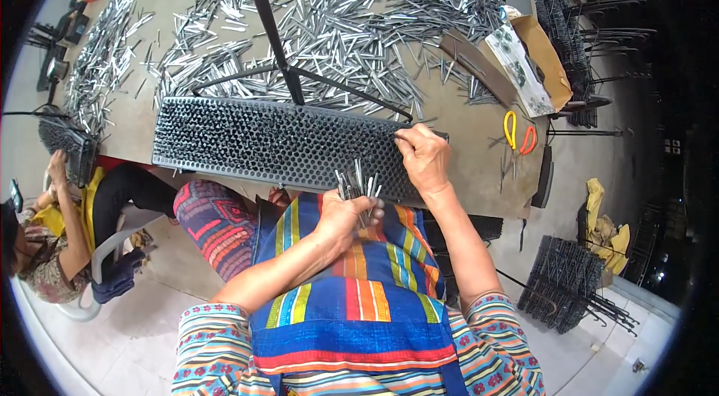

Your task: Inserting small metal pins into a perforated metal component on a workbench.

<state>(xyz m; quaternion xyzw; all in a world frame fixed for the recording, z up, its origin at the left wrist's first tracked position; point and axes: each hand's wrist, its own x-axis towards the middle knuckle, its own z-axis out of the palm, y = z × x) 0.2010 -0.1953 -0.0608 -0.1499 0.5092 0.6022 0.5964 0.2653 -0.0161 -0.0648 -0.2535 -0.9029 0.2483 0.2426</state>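
A bunch of thin silvery metal strips [358,177] stands upright in my left hand [344,219], whose fingers are wrapped round their lower ends. My right hand [427,160] is at the right end of a long black panel [329,143] full of round holes. Its fingertips are pinched together close to the panel's surface, and what they hold, if anything, is too small to make out. Dark pieces fill the rows on the panel's left and upper parts, while plain holes show toward the lower right. The panel's far side meets a dark branching metal frame [278,36].
Loose metal strips [352,29] cover much of the table [479,171]. Scissors [515,143] with yellow and red handles lie at the right, near an open cardboard box [550,74]. At the left, a seated person [56,246] handles a similar panel [69,143]. Black racks [562,283] stand on the floor.
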